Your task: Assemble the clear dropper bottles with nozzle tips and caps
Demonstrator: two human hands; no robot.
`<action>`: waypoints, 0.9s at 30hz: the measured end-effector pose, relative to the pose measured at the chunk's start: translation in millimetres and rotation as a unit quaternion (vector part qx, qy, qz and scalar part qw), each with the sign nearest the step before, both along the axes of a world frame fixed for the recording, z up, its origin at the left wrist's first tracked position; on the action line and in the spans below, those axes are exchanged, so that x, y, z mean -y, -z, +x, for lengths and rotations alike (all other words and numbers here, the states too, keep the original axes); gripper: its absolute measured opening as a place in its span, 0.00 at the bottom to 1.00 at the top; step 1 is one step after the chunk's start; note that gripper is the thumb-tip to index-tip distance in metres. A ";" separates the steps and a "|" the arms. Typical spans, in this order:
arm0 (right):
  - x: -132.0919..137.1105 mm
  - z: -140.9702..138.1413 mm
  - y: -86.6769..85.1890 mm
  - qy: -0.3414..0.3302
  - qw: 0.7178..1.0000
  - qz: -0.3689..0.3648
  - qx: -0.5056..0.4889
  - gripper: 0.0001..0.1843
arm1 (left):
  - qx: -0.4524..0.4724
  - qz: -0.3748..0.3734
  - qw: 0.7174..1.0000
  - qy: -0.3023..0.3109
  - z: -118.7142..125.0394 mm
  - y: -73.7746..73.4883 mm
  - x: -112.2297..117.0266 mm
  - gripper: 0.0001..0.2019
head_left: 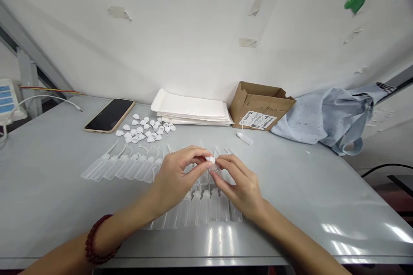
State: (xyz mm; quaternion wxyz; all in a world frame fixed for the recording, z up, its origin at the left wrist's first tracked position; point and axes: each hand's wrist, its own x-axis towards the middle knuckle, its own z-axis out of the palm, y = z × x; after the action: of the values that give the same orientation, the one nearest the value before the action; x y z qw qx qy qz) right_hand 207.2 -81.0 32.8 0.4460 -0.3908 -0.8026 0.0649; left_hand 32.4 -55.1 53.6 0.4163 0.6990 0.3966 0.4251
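My left hand [177,176] and my right hand [238,184] meet over the middle of the grey table [48,189]. Between the fingertips of both sits a small white cap [211,160], pinched from either side. Under my hands lies a row of clear plastic dropper bottles [200,210] with thin nozzles, side by side. A second row of the same bottles [122,166] lies to the left. Behind that row is a heap of several small white caps [145,131]. A single bottle [244,137] lies apart near the box.
A phone [109,114] lies face up at the back left beside a white cable [48,99]. White padded envelopes [190,111] are stacked against the wall, next to an open cardboard box [261,105]. A light blue cloth bag [335,118] lies at the right.
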 end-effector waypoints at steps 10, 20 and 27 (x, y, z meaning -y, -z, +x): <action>1.4 2.4 2.3 0.028 0.997 0.055 0.036 0.16 | 0.027 -0.153 0.986 0.062 -4.8 -5.4 -6.5 0.08; 6.5 -3.6 -4.9 -0.007 0.975 -0.173 -0.138 0.07 | 0.059 -0.152 0.982 0.098 -3.0 -7.7 -6.7 0.05; 3.5 -3.6 -18.3 -0.085 0.802 -0.474 -0.353 0.18 | 0.039 -0.066 0.986 0.148 -8.5 -8.6 -7.7 0.06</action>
State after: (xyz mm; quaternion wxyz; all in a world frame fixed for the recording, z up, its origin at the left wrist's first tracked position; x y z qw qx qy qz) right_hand 203.6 -84.5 51.1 0.4501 -0.4341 -0.4888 0.6082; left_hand 23.9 -47.4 62.1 0.5355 0.7037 0.2990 0.3586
